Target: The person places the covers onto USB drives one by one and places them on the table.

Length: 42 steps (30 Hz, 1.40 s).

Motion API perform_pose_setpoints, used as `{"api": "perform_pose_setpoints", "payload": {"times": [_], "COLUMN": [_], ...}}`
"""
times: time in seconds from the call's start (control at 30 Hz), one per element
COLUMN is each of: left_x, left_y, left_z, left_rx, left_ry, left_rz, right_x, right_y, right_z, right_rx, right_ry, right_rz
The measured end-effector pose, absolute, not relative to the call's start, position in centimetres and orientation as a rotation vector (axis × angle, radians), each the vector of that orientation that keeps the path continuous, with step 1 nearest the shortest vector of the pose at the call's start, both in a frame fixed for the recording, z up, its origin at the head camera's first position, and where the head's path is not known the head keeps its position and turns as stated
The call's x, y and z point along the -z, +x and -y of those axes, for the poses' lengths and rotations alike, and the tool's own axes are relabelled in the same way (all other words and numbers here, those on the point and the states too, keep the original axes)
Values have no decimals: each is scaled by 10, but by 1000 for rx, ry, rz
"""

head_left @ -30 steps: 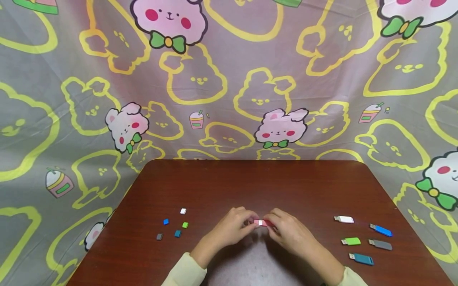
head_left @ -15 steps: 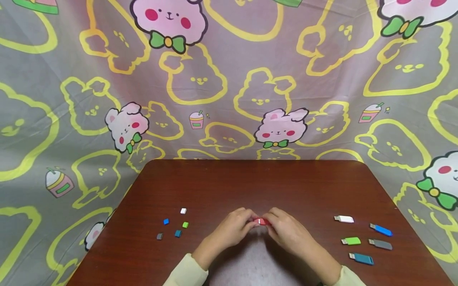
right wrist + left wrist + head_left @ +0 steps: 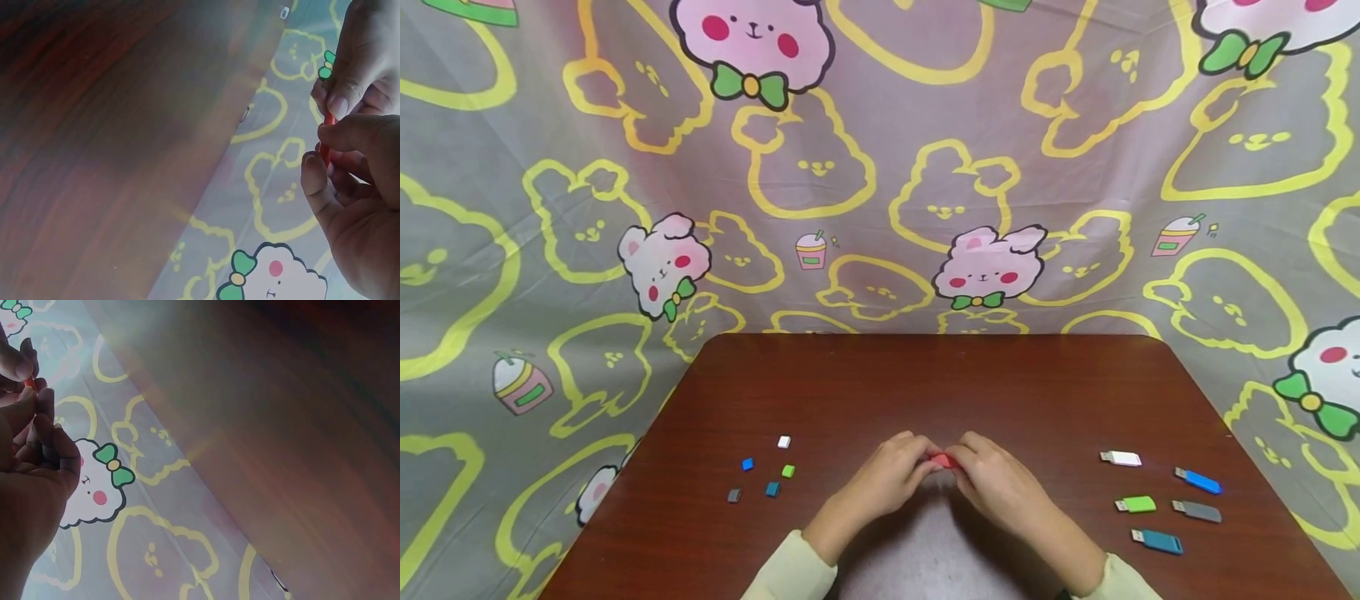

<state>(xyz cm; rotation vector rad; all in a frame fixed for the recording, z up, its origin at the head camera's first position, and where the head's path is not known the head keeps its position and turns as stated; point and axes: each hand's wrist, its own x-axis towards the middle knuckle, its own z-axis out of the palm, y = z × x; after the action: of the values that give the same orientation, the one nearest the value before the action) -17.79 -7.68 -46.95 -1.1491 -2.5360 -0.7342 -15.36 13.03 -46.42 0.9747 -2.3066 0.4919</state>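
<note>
Over the middle of the table, a red USB stick [image 3: 942, 460] is held between both hands. My left hand [image 3: 889, 473] pinches its left end, where the cap sits, with thumb and fingertips. At the other end, my right hand [image 3: 1003, 483] grips the body. No metal plug shows between cap and body. In the right wrist view the red stick [image 3: 325, 154] peeks out between the fingertips, and in the left wrist view a bit of red stick [image 3: 29, 382] shows. The fingers hide most of it.
Left on the brown table [image 3: 850, 383] lie small caps: white [image 3: 784, 442], blue [image 3: 747, 464], green [image 3: 787, 471], teal [image 3: 772, 490] and grey [image 3: 734, 496]. Uncapped USB sticks lie right: white [image 3: 1124, 458], blue [image 3: 1201, 481], green [image 3: 1138, 504], grey [image 3: 1199, 512], teal [image 3: 1159, 542].
The hands have drawn slightly together. The pale plug that showed between the red cap and body a second ago has narrowed and is no longer visible.
</note>
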Motion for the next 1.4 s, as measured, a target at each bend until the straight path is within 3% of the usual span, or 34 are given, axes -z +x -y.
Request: {"api": "perform_pose_setpoints", "payload": {"times": [0.63, 1.4], "left_x": [472, 479], "left_y": [-185, -198], "left_z": [81, 92], "left_rx": [420, 382], "left_ry": [-1109, -1069], "left_rz": [2651, 2711], "right_x": [465, 475], "right_y": [-152, -171], "right_z": [-123, -105], "right_rx": [-580, -524], "right_ry": [887, 826], "right_rz": [2542, 2638]}}
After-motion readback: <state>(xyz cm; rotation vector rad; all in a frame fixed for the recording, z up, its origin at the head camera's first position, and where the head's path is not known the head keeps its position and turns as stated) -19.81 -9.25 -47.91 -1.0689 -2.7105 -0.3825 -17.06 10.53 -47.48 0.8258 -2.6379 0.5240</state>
